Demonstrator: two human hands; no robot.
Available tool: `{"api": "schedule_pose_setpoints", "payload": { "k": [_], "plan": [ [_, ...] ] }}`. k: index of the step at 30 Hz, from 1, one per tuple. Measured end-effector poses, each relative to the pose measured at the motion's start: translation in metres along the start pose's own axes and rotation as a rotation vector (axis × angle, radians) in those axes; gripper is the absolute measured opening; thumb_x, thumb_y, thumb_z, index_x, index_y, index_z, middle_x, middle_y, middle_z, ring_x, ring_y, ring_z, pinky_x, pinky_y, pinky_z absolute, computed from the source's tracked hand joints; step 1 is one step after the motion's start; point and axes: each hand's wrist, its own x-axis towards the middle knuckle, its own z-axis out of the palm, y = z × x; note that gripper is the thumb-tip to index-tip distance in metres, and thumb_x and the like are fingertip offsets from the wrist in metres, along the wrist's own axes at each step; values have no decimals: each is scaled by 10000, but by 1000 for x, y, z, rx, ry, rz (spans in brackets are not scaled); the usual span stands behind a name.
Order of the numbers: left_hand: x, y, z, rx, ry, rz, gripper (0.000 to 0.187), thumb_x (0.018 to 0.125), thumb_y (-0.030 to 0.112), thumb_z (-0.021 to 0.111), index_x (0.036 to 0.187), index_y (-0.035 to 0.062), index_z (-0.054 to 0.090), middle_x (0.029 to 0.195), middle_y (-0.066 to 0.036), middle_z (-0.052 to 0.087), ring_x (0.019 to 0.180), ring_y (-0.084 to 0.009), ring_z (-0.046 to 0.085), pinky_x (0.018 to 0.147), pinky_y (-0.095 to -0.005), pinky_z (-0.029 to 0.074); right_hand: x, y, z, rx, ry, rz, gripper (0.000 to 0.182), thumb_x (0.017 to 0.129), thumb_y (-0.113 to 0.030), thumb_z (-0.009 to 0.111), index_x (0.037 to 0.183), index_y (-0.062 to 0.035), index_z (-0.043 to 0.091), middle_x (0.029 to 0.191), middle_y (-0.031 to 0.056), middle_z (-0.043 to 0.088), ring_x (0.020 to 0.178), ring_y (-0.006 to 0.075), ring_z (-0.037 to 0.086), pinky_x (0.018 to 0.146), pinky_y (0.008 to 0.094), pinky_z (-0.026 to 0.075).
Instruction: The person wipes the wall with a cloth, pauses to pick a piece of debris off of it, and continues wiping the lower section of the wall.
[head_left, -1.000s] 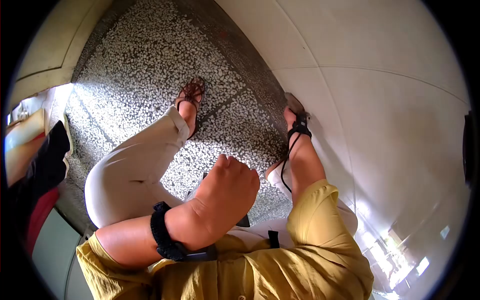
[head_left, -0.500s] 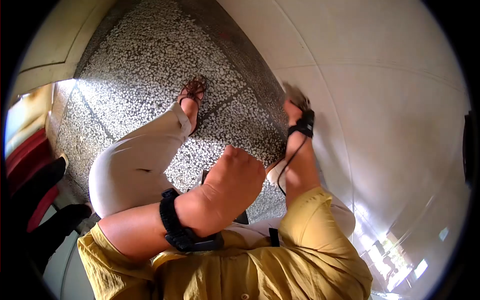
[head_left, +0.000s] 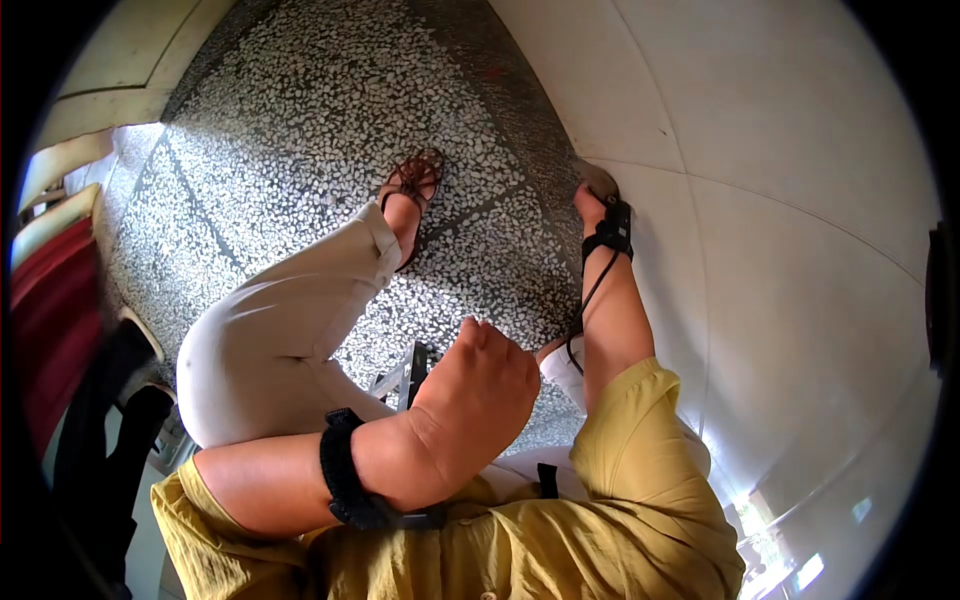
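My left hand [head_left: 480, 405] is closed over my lap, back of the hand up, fingers curled under. Whether anything is inside the fist is hidden. A black strap [head_left: 343, 470] circles that wrist. My right arm reaches forward to the low part of the pale tiled wall [head_left: 780, 270]. There my right hand [head_left: 590, 207] is closed on a small greyish-brown, cloth-like thing [head_left: 600, 180] held against the wall; its kind is not clear. A black band with a small box [head_left: 615, 232] sits on the right wrist, with a black cord running back along the forearm.
Speckled terrazzo floor [head_left: 330, 130] lies ahead, with my sandalled foot [head_left: 412, 180] on it. A dark metal frame piece [head_left: 413, 372] stands between my legs. Cream panels [head_left: 120, 60] rise at upper left. Red cloth [head_left: 60, 310] and black shapes [head_left: 120, 430] are at the left edge.
My right hand and the greyish-brown thing were blurred by motion and now show sharper at the wall base. The view has shifted slightly. My left hand stays closed.
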Motion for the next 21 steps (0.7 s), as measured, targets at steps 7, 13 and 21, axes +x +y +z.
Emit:
{"api": "schedule_pose_setpoints", "payload": {
  "k": [7,13,21],
  "plan": [
    [1,3,6,54,117,-27,346,830,169,536,1150,64,614,916,-91,605,941,-246,560,911,-388,438,17,-14,-7,-71,38,-50,289,960,-296,427,1085,-148,642,1116,60,632,1027,261,590,861,428,488],
    [-1,4,-2,38,120,-5,362,827,165,541,1169,70,611,925,-93,611,943,-251,562,911,-388,438,-25,-114,-52,-242,-39,-39,304,962,-314,426,1087,-146,647,1137,63,634,1043,257,590,872,438,489],
    [-8,6,3,63,128,11,348,834,156,539,1163,66,612,919,-97,617,938,-260,568,909,-387,450,-21,-113,-40,-277,-107,37,315,964,-328,429,1083,-141,652,1157,65,638,1049,254,595,877,447,492]
  ]
}}
